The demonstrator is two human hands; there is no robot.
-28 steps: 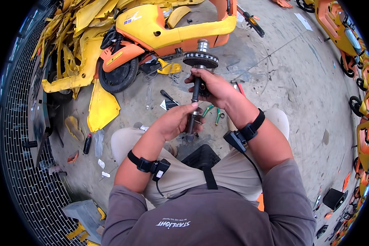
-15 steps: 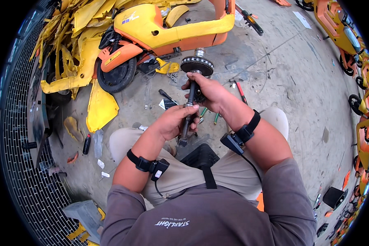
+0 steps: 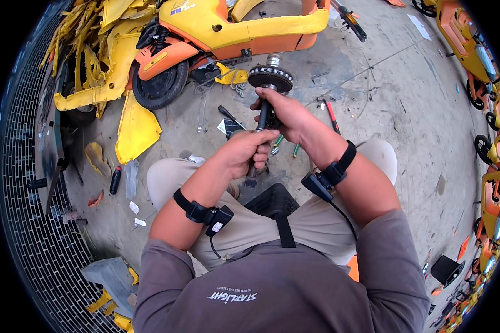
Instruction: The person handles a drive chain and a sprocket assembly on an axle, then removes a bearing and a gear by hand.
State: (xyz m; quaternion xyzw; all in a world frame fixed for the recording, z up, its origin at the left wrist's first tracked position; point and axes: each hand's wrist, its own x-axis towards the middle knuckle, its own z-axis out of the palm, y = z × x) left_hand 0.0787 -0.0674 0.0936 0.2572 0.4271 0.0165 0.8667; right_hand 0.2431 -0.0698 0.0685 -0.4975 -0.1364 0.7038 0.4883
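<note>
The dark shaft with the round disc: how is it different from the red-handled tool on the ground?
The dark shaft is gripped by the left hand and right hand, while the red-handled tool lies on the ground. The shaft carries a wide round disc; the tool shows none. The shaft is mostly dark, the tool's handle bright red. Both are long and narrow.

Over my feed I make out a dark shaft, silvery at its upper end, mid-frame, and a yellow-and-orange scooter near the top. At far left, dark brickwork is gridded pale.
</note>
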